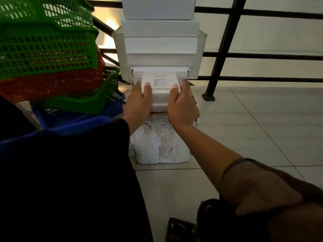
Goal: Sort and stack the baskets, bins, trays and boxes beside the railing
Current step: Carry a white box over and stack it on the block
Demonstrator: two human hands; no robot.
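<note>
Much of the sorting looks done. At centre top of the frame a tall stack of plain white cardboard boxes (pixel 160 46) stands against the black metal railing (pixel 225 49). At upper left, green, red and blue plastic mesh baskets (pixel 47 55) sit nested in a leaning pile. In the middle, the left hand (pixel 139 100) and right hand (pixel 181 103) grip a small white printed box (pixel 160 84) from either side, thumbs on top, just in front of the stack's base, above a scuffed white paper-wrapped box (pixel 160 142) on the tiled floor. Placing this box appears to be among the last steps; the baskets may still need straightening.
</note>
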